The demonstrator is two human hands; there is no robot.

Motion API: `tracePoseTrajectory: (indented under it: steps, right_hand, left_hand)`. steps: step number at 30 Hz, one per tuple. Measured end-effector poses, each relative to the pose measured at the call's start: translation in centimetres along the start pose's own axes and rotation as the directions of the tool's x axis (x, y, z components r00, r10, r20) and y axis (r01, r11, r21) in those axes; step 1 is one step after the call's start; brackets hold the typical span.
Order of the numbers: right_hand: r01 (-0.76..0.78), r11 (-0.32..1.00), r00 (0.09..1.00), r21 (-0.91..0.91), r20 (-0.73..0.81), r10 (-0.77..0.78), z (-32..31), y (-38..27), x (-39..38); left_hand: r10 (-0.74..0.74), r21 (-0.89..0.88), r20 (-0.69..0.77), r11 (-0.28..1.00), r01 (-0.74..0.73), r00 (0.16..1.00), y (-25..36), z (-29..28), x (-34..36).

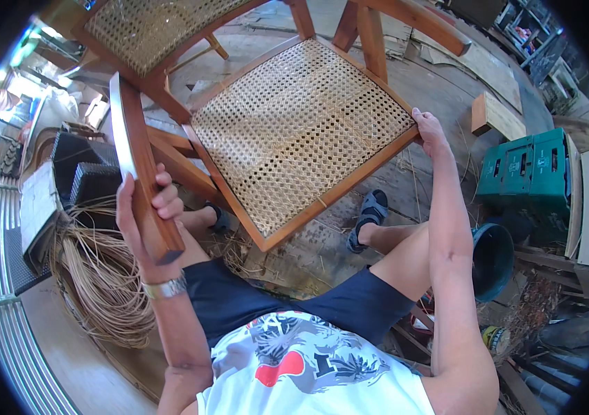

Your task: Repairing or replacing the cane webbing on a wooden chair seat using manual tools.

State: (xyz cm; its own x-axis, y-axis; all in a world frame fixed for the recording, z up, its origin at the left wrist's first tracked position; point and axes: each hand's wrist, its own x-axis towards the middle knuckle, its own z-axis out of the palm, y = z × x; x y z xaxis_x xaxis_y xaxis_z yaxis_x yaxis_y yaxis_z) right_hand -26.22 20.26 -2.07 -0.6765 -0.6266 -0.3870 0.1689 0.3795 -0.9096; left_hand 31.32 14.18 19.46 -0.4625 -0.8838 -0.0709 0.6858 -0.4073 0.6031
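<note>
A wooden armchair point(293, 223) with a woven cane seat point(301, 131) and a cane back panel point(163, 31) stands tilted before me. My left hand point(150, 211) is wrapped round the front end of its left armrest point(139, 162); a metal watch band sits on that wrist. At the right front corner of the seat, my right hand point(430, 131) grips the wooden seat frame, its fingers partly hidden beneath the edge. The other armrest point(419, 24) rises at the far right of the chair.
A bundle of loose cane strands point(97, 270) lies at my left. To the right are a green plastic crate point(524, 166), a wooden block point(495, 117) and a dark green bucket point(492, 261). Fibre scraps litter the wooden floor point(308, 259) between my sandalled feet.
</note>
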Motion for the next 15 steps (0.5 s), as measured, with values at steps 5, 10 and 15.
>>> tracePoseTrajectory:
  steps: [5,10,15]
  right_hand:
    - [0.011,0.998,0.998,-0.069,0.060,-0.007,-1.3,0.1,-5.0]
    - [0.000,0.996,0.999,-0.084,0.048,0.004,-2.3,1.0,-9.7]
    - [-0.029,0.998,0.999,-0.063,0.043,0.031,-2.1,3.0,-13.8]
  left_hand:
    - [-0.105,-0.029,0.046,0.994,0.106,0.993,3.3,-1.4,1.8]
    - [-0.195,-0.103,0.134,0.972,0.209,0.972,6.2,-3.0,4.5]
    - [-0.312,-0.059,0.227,0.941,0.332,0.923,8.3,-4.4,7.6]
